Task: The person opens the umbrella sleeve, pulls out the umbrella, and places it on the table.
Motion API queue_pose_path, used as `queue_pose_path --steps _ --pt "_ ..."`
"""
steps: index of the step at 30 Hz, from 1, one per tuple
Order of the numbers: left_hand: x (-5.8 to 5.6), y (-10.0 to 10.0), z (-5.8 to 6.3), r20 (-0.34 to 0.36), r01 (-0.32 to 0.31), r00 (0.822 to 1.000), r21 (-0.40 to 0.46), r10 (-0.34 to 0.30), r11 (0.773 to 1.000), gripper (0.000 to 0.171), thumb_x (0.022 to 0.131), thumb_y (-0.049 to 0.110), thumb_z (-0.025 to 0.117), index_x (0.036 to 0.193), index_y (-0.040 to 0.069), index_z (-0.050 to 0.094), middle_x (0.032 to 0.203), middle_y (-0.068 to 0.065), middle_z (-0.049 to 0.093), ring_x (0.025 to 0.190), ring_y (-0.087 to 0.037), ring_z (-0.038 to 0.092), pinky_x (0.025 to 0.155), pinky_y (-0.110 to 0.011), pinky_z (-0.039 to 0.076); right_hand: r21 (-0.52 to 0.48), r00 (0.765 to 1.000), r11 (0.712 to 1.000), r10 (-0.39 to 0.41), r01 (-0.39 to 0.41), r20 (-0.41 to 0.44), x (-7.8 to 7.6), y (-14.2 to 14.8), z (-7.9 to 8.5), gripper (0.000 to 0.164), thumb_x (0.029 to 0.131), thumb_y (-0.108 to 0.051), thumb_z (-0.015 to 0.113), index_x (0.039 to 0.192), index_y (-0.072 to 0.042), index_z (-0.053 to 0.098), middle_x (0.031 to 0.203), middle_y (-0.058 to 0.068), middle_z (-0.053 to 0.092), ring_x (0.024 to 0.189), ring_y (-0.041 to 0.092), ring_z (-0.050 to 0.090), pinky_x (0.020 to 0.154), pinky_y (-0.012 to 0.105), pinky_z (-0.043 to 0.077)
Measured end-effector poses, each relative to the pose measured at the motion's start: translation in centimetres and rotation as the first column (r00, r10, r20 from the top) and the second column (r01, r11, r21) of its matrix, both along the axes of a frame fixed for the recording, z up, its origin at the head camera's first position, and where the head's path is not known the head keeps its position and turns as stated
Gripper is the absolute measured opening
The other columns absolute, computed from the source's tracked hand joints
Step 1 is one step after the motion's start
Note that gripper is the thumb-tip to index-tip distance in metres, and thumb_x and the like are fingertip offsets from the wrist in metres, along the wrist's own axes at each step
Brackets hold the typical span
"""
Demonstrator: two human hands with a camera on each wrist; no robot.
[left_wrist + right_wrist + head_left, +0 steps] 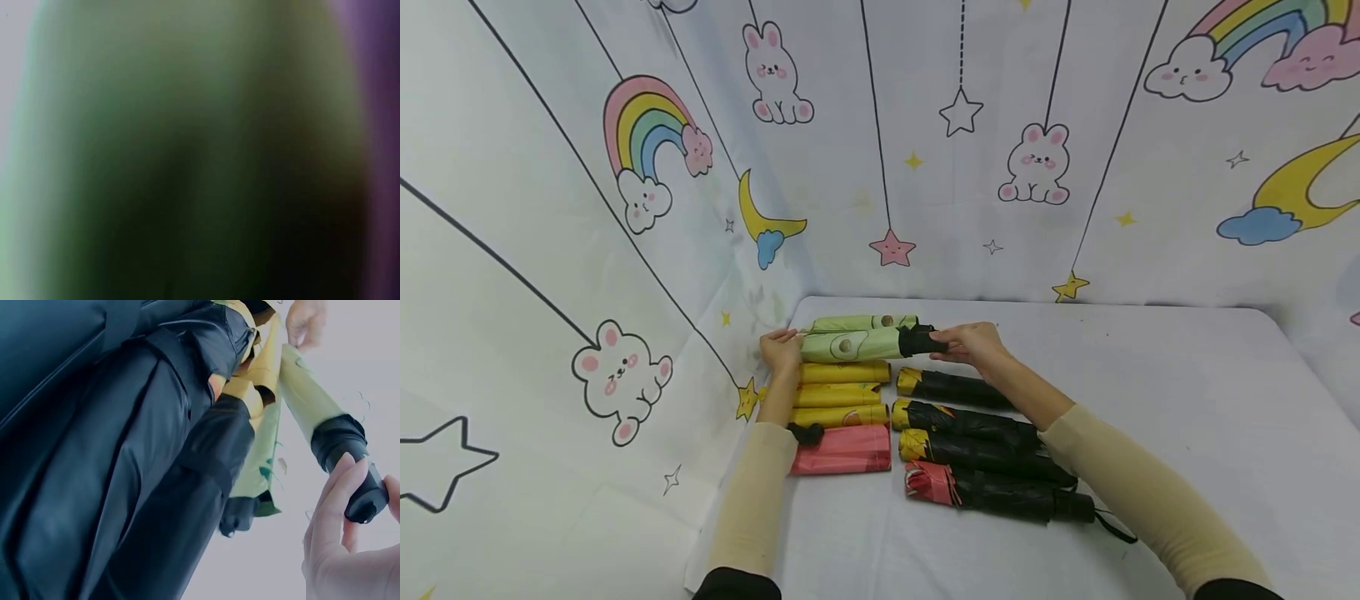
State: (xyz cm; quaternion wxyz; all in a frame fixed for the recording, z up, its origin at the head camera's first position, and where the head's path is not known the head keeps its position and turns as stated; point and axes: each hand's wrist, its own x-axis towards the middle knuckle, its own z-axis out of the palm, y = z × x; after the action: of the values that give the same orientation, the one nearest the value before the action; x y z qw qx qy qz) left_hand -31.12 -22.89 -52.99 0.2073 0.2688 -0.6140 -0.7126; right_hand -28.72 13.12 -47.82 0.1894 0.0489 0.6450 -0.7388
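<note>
Between my two hands lies a light green folding umbrella [850, 344] with an avocado print and a black handle. My left hand [781, 354] pinches its left end. The thumb and fingers of my right hand [976, 346] hold the black handle [351, 478] at the other end. Just behind it lies a second green umbrella [865, 322], partly covered by the first. In the left wrist view there is only a dark green blur close to the lens.
Nearer me are several yellow sleeves [842, 394] and a pink sleeve [850, 450], stacked in a column. To their right lie black folded umbrellas with yellow ends [970, 419] and one with a red end [1000, 492]. A printed cloth wall [925, 183] borders the white table [1210, 433].
</note>
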Motion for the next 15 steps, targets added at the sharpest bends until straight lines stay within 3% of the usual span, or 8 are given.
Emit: queue_pose_path --steps 3,15 --pt "-0.1 -0.4 0.0 -0.02 -0.027 0.999 0.032 0.028 0.999 0.049 0.088 -0.02 0.067 0.132 -0.013 0.046 0.123 -0.031 0.063 0.114 -0.042 0.068 0.097 -0.036 0.059 0.006 1.0 1.0 -0.002 0.002 -0.003 -0.1 0.7 0.1 0.06 0.088 -0.017 0.086 0.134 0.011 0.058 0.15 0.026 0.045 0.103 0.027 0.076 0.091 0.035 0.061" --pt "0.0 -0.4 0.2 0.028 -0.011 1.0 0.016 0.01 1.0 0.052 0.089 -0.018 0.068 0.136 -0.011 0.046 0.126 -0.029 0.065 0.114 -0.04 0.07 0.094 -0.033 0.059 -0.007 0.999 1.0 0.001 -0.001 -0.033 0.3 2.9 0.4 0.054 0.09 -0.017 0.084 0.129 0.012 0.061 0.133 0.023 0.055 0.093 0.028 0.078 0.091 0.038 0.061"
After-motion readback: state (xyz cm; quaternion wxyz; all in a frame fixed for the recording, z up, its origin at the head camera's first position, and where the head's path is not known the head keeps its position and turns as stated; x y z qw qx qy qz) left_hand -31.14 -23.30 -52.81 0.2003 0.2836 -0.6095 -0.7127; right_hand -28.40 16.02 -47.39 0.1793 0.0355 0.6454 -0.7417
